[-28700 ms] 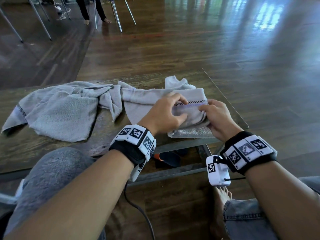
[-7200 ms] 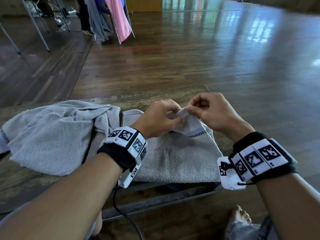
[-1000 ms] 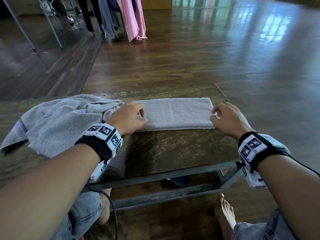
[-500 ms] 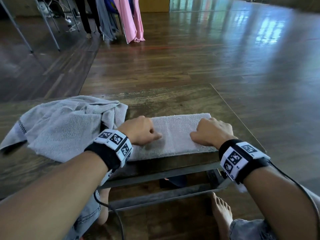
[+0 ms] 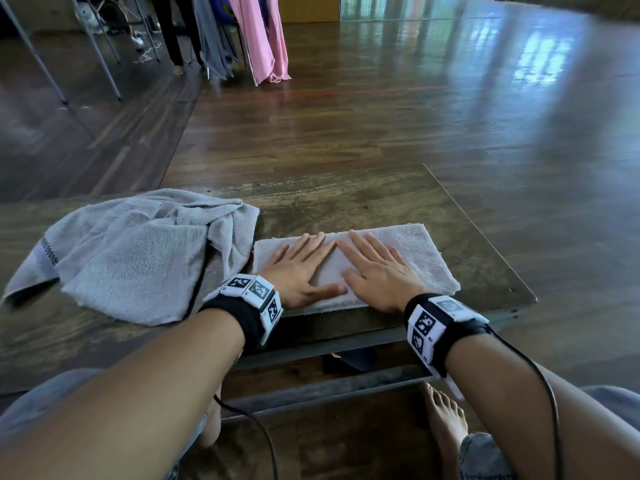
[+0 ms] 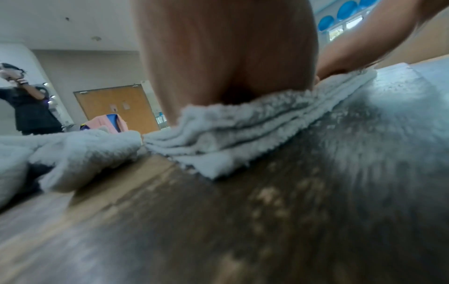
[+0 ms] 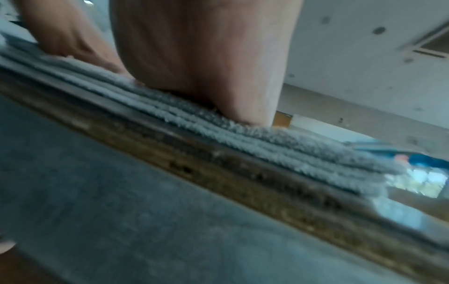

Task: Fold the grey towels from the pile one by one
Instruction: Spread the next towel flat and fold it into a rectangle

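A folded grey towel (image 5: 420, 256) lies as a flat strip near the front right of the wooden table (image 5: 346, 199). Both hands press flat on it, fingers straight and spread: my left hand (image 5: 299, 268) on its left half, my right hand (image 5: 374, 268) on its middle, fingertips nearly meeting. In the left wrist view the towel's stacked layers (image 6: 230, 138) show under my palm (image 6: 226, 50). The right wrist view shows the same layered edge (image 7: 279, 151) under my right palm (image 7: 201, 50). An unfolded grey towel (image 5: 138, 254) lies crumpled to the left, touching the folded one.
The table's front edge (image 5: 346, 327) and right corner (image 5: 530, 299) are close to the folded towel. Pink and grey cloths (image 5: 263, 36) hang from a rack on the far floor. A person (image 6: 26, 100) stands in the background. My bare foot (image 5: 446, 417) rests under the table.
The folded towel has been drawn toward the front edge. Both hands went from curled fingers on the towel to flat, spread palms pressing it, and moved closer together.
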### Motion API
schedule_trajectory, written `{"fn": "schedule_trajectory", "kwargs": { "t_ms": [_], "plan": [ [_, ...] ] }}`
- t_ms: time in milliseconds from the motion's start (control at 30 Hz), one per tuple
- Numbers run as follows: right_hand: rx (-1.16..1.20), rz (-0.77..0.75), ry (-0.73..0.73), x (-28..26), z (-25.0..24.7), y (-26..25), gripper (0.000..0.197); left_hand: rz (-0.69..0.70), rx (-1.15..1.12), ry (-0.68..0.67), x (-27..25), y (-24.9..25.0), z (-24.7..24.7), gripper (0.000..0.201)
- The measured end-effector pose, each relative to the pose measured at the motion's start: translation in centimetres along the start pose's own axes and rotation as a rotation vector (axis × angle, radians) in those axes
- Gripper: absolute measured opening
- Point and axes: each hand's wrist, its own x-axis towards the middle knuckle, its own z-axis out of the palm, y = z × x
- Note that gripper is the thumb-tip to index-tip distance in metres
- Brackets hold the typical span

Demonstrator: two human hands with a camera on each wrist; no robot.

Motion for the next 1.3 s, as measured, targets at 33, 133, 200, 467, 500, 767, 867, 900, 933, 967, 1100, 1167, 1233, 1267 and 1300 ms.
{"fn": "schedule_trajectory", "kwargs": {
  "t_ms": [33, 133, 200, 467, 500, 767, 867, 900, 933, 967, 1100, 1167, 1233, 1267, 1300],
  "plan": [
    [-0.005, 0.023, -0.002, 0.2, -0.2, 0.4, 0.071, 0.002, 0.006, -0.019, -0.1, -0.1, -0.2, 0.112],
    [-0.025, 0.084, -0.003, 0.2, -0.4, 1.4, 0.078, -0.013, 0.015, -0.086, -0.5, -0.5, -0.9, 0.114],
    [-0.031, 0.119, -0.007, 0.1, -0.5, 1.8, 0.085, -0.039, 0.007, -0.118, -0.9, -0.9, -1.3, 0.112],
    [-0.016, 0.302, 0.029, -0.4, -1.4, 2.6, 0.106, -0.153, 0.059, -0.173, -3.4, -2.3, -1.8, 0.122],
    [-0.01, 0.33, 0.028, -0.5, -1.5, 2.8, 0.11, -0.168, 0.056, -0.183, -3.7, -2.4, -1.8, 0.124],
    [0.02, 0.5, -0.036, -1.1, -3.1, 2.8, 0.126, -0.163, 0.077, -0.181, -5.1, -2.9, -2.8, 0.135],
    [-0.141, 0.313, 0.132, -1.5, -4.0, 0.7, 0.095, -0.164, -0.016, -0.164, -5.6, -2.8, -3.9, 0.135],
    [-0.172, 0.22, 0.193, -1.7, -4.3, -0.2, 0.08, -0.167, -0.047, -0.151, -5.7, -2.7, -4.2, 0.132],
    [-0.163, 0.146, 0.212, -1.9, -4.4, -1.2, 0.067, -0.17, -0.056, -0.136, -5.8, -2.7, -4.5, 0.127],
    [-0.129, 0.101, 0.178, -2.1, -4.5, -2.2, 0.058, -0.171, -0.047, -0.124, -5.8, -2.7, -4.6, 0.121],
    [-0.059, 0.083, -0.035, -2.3, -3.8, -3.7, 0.06, -0.189, 0.015, -0.062, -5.5, -2.3, -4.6, 0.097],
    [-0.042, 0.111, -0.029, -2.2, -4.1, -3.4, 0.062, -0.199, 0.043, -0.029, -5.4, -1.9, -4.8, 0.08],
    [-0.016, 0.122, 0.014, -2.1, -4.6, -2.6, 0.058, -0.204, 0.063, 0.013, -5.6, -1.3, -5.1, 0.061],
    [-0.002, 0.123, 0.039, -2.3, -4.8, -2.2, 0.057, -0.201, 0.054, 0.029, -5.8, -1.0, -5.2, 0.052],
    [0.007, 0.125, 0.068, -2.5, -4.8, -1.7, 0.056, -0.192, 0.023, 0.037, -6.0, -0.7, -5.3, 0.045]
  ]
}}
